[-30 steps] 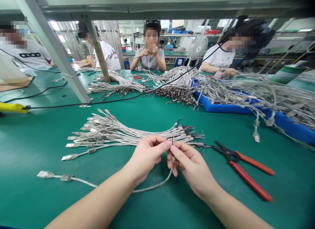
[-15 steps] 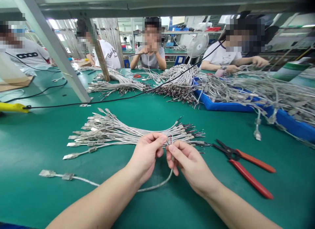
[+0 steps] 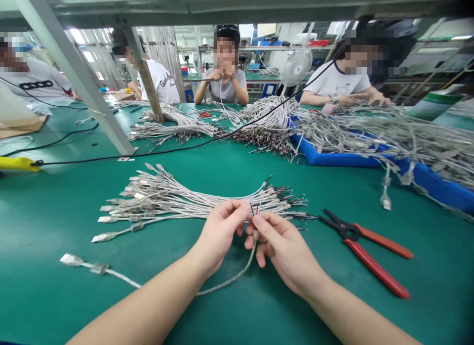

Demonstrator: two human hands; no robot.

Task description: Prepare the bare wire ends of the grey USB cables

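Observation:
A clear-sheathed grey USB cable (image 3: 240, 275) loops in front of me, its metal plug (image 3: 70, 259) lying on the table to the left. Its stripped end points up, with black, red and pale wires (image 3: 256, 208) fanned apart. My right hand (image 3: 283, 246) pinches this end between thumb and forefinger, just below the bare wires. Close against the black wire, the thumb and forefinger of my left hand (image 3: 224, 231) are pressed together; whether they grip anything is hidden. Behind both hands lies a bundle of similar USB cables (image 3: 192, 199), plugs to the left and stripped ends to the right.
Red-handled pliers (image 3: 365, 251) lie with jaws apart at the right. Blue trays (image 3: 333, 158) overflow with cables, and more cable heaps (image 3: 272, 122) lie beyond. A black cord (image 3: 166, 153) crosses the table near a metal post (image 3: 79, 73). Several people sit opposite.
The black wire, which leaned toward my left fingers, now stands straighter beside the red one. My right fingers have opened out slightly below the pinch, and the cable's loop has shifted left.

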